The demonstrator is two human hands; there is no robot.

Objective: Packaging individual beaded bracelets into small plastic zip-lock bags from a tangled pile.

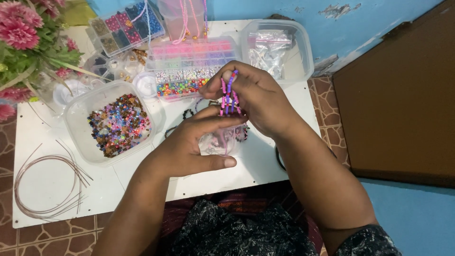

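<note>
Hands [222,123] — beaded strands [229,95] between

Clear plastic packets [271,47] lie in a clear tub [303,45] at the table's far right.

Two bare hands meet at frame centre, fingers pinched together.

Left hand [189,144] enters from 7 o'clock, forearm bare, palm down, thumb stretched out twd 3 o'clock, index reaching up twd 1 o'clock. Right hand [258,102] enters from 5 o'clock w/ dark patterned sleeve at the elbow, back of hand up, fingers curled & closed in a pinch at 11 o'clock. Fingertips of both touch.
</note>
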